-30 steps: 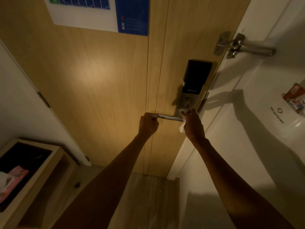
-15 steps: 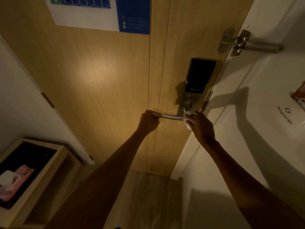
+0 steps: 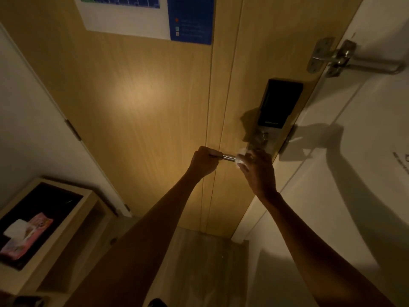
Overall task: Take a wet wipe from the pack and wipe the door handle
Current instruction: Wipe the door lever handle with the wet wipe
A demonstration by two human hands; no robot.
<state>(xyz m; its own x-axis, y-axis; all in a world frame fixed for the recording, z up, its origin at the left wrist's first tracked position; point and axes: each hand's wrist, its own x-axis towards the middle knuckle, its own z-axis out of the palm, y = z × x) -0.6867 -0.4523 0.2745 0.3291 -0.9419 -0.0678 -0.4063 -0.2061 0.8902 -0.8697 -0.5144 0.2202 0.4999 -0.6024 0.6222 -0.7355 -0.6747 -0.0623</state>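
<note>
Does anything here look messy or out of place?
Only a small thing: the wipe pack on the wooden stand lies open, with a white wipe sticking out. The door handle looks normal.

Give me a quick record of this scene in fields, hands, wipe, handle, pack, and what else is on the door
left hand: closed around the free end of the door handle
right hand: pressing the wet wipe against the handle, near the lock plate
wet wipe: white, bunched round the bar under the fingers
door handle: metal lever, short stretch bare between the hands
wipe pack: pink, on the low cabinet at left, a white wipe sticking out
on the door: black smart lock, swing latch, blue-and-white notice
</note>
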